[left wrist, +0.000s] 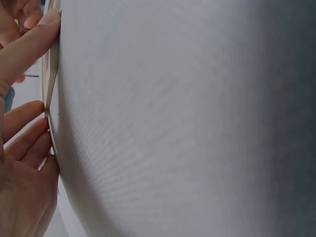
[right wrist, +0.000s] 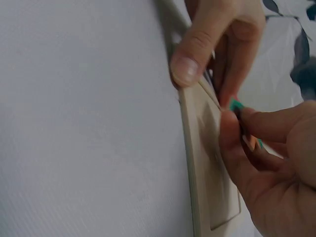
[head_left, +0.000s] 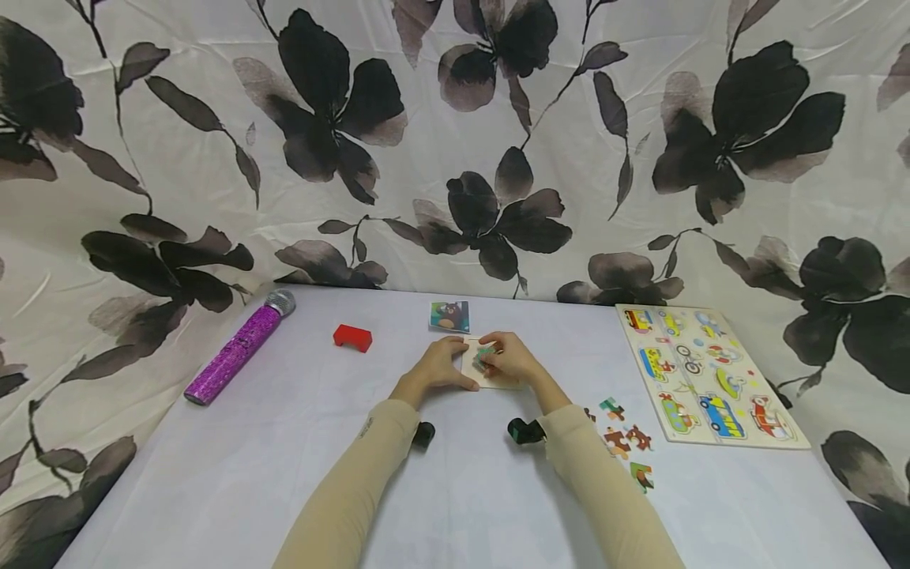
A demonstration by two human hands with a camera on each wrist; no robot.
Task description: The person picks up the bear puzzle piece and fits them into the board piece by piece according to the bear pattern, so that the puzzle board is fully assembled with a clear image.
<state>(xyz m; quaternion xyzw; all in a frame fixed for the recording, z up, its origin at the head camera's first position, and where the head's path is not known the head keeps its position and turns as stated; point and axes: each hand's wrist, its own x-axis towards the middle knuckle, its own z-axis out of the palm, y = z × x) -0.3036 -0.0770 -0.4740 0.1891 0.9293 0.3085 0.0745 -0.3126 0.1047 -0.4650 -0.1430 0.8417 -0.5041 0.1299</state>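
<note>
A small pale wooden puzzle tray [head_left: 492, 384] with a raised rim lies on the white table in front of me. My left hand [head_left: 435, 365] grips its left side, the thumb at the near corner and the fingers along the far part. Over the tray, my right hand [head_left: 513, 359] pinches a jigsaw piece [right wrist: 236, 106] with green on it between thumb and fingers. The recess shows bare wood in the right wrist view; the hands cover part of it. Just behind the tray is a small picture card [head_left: 449, 316] with a brown animal.
Several loose jigsaw pieces [head_left: 617, 442] lie beside the right forearm, some hidden by the sleeve. Farther right is a vehicle puzzle board [head_left: 711, 375]. At left are a red block [head_left: 352, 337] and a purple glittery microphone [head_left: 238, 348]. A floral cloth [head_left: 498, 142] hangs behind the table.
</note>
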